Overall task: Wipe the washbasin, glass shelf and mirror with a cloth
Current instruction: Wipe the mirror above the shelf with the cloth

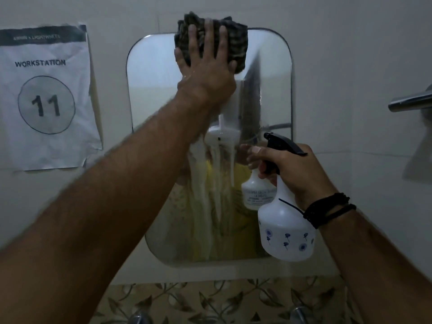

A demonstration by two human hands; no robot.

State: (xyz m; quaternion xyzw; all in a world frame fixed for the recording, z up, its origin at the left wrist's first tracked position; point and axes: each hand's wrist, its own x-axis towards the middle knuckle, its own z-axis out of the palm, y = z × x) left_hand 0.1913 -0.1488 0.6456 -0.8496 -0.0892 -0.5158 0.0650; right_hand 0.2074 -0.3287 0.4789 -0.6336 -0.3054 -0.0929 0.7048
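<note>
Two hands busy here: left hand [205,66] is spread flat, fingers splayed, pressing a dark cloth [233,40] against the top edge of the mirror [268,73]. Right hand [294,169] is wrapped round the neck of a white spray bottle [286,225] low at the mirror's right side, foam streaks running down the glass

The left hand [207,64] presses a dark checked cloth [233,40] flat against the top edge of the mirror [149,78], fingers spread. White streaks run down the glass. The right hand [294,169] grips a white spray bottle [286,230] by its black trigger, near the mirror's lower right. A paper sign [46,97] reading "WORKSTATION 11" hangs left.
</note>
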